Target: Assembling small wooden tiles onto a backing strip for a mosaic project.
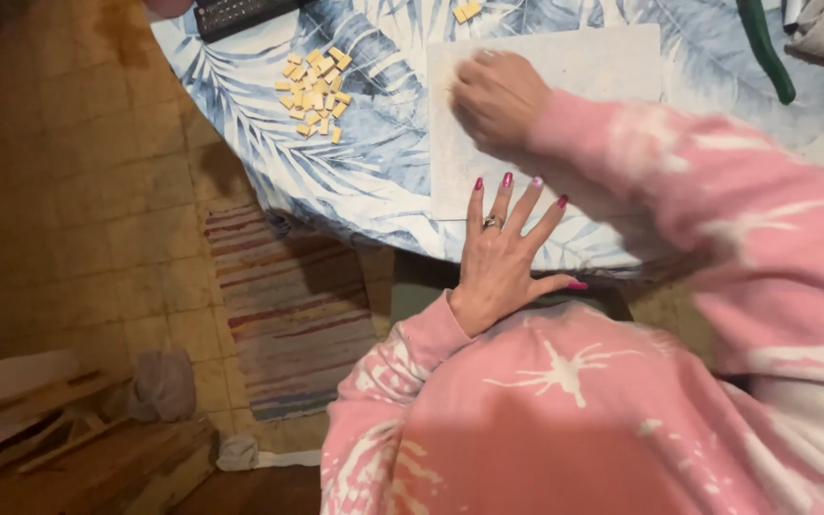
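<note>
Left hand (500, 256), fingers spread flat, pins the near edge of a pale rectangular speckled paper sheet (579, 67) on the leaf-print desk (355, 162); right hand (498, 95), curled loosely, presses its upper left. Sheet looks thin, light, floppy, tearable: best lifted by an edge. Small yellow tiles (315, 93) lie apart.

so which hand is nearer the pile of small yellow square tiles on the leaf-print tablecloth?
Right. The right hand rests on the pale sheet, just right of the yellow tile pile. The left hand lies flat at the table edge, lower and farther away.
</note>
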